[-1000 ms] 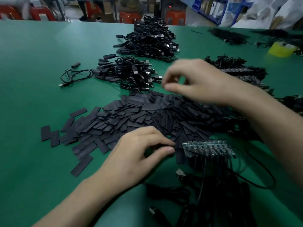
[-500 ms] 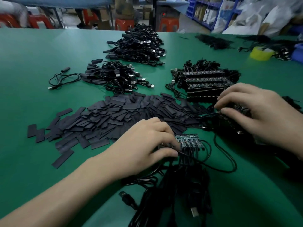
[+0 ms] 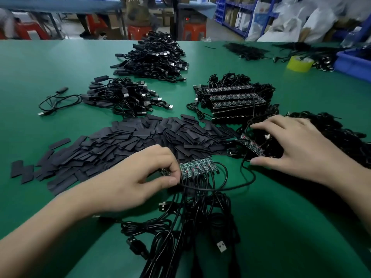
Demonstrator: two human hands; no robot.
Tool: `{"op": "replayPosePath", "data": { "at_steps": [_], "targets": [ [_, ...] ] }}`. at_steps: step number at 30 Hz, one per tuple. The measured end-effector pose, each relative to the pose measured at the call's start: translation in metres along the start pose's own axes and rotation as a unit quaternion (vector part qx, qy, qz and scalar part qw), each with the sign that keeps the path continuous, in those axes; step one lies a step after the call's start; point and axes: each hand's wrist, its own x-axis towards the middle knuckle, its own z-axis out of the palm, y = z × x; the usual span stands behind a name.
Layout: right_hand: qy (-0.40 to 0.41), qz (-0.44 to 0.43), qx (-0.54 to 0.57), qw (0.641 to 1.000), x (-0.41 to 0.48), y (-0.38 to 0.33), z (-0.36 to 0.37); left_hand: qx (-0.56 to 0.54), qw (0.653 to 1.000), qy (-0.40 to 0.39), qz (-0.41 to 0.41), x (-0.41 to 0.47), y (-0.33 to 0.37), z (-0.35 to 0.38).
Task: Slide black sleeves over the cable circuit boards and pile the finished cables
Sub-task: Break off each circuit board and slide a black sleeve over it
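Pinches with left hand (image 3: 140,177), thumb and curled fingers closed, the left end of a short row of bare circuit boards (image 3: 197,167) lying on the worktop (image 3: 50,67). Cables (image 3: 192,227) of that row trailing toward the camera, USB plugs (image 3: 221,246) loose. No sleeve on any board of this row.

Grips with right hand (image 3: 297,149), fingers curled over the top and thumb at the near side, a second bundle of boards (image 3: 252,146), also bare, tilted and tangled in its own leads.

Just beyond the left hand: heap of flat black sleeves (image 3: 140,141), spread wide, reaching right up to the row of boards. Plenty of stock.

Beyond the sleeves, done work: near pile of finished cables (image 3: 124,97), board ends covered in black; larger far pile (image 3: 152,59) behind it; one sleeved cable (image 3: 58,99) lying apart to the left.

Right of those, to do: stacked strips of unsleeved boards (image 3: 234,99), several layers deep. Past the right hand, a dark heap of cables (image 3: 337,133); sleeved or not, cannot tell.

Judgement: well into the batch, not near the end. Two piles finished. Left to do: at least the two handfuls in hand plus the stacked strips. Current step reads as laying out the next boards. No sleeve in either hand, so sleeving of this lot not yet begun.
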Motion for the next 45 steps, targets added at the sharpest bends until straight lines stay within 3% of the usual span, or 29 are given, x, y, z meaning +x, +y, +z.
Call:
{"op": "replayPosePath", "data": {
  "at_steps": [3,9,13,18,22,26,33,36,41,45],
  "targets": [
    [0.05,0.001,-0.018,0.999,-0.001,-0.009,0.004,0.028,1.0,-0.009,0.005,0.003,0.006,0.003],
    [0.245,0.058,0.106,0.962,0.008,0.0,-0.015,0.091,0.996,0.011,0.016,0.025,0.014,0.002],
    [0.281,0.109,0.14,0.943,0.025,0.012,-0.031,0.101,0.994,0.038,0.005,0.057,0.027,0.008],
    [0.325,0.147,0.205,0.912,0.042,0.025,-0.044,0.102,0.994,0.017,-0.02,0.115,0.05,0.032],
    [0.36,0.177,0.284,0.871,0.049,0.032,-0.047,0.072,0.993,0.018,-0.087,0.16,0.06,0.056],
    [0.37,0.178,0.324,0.852,0.051,0.033,-0.044,0.068,0.988,0.058,-0.13,0.18,0.063,0.072],
    [0.412,0.167,0.213,0.87,0.048,0.028,-0.041,-0.184,0.964,0.113,-0.154,0.176,0.059,0.051],
    [0.421,0.173,0.189,0.87,0.048,0.028,-0.039,-0.195,0.966,0.111,-0.126,0.166,0.061,0.027],
    [0.461,0.255,0.208,0.824,0.068,0.069,-0.039,-0.168,0.977,0.072,-0.108,0.158,0.067,0.018],
    [0.485,0.316,0.228,0.783,0.081,0.12,-0.036,-0.234,0.965,0.064,-0.095,0.146,0.067,0.003]
  ]
}}
